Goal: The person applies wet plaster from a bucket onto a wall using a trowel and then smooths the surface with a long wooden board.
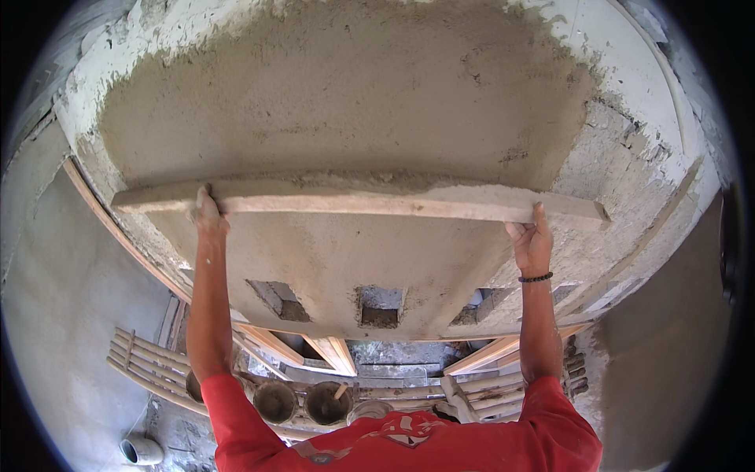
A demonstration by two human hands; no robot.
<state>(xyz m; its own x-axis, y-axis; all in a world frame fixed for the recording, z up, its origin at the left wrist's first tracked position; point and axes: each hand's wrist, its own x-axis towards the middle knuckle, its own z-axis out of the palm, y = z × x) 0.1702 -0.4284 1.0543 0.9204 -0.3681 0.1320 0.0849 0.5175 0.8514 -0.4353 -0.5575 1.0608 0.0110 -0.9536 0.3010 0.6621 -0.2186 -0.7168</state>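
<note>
A long wooden straightedge board (370, 206) lies level across the freshly plastered wall (346, 94), with wet mortar (464, 189) heaped along its upper side. Near the board's left end, my left hand (208, 211) grips its lower edge, thumb or fingertip showing on the front. Toward the other end my right hand (532, 240) holds the board from below, a dark beaded bracelet at the wrist. Both arms reach up and apart. The fingers behind the board are hidden.
Below the board the wall has several square openings (381, 307). Beneath me is a scaffold of poles (149, 358) carrying mortar buckets (275, 401), one with a wooden handle (340, 391) sticking out. Another bucket (141, 450) stands lower left. A wooden frame (330, 355) shows under the wall.
</note>
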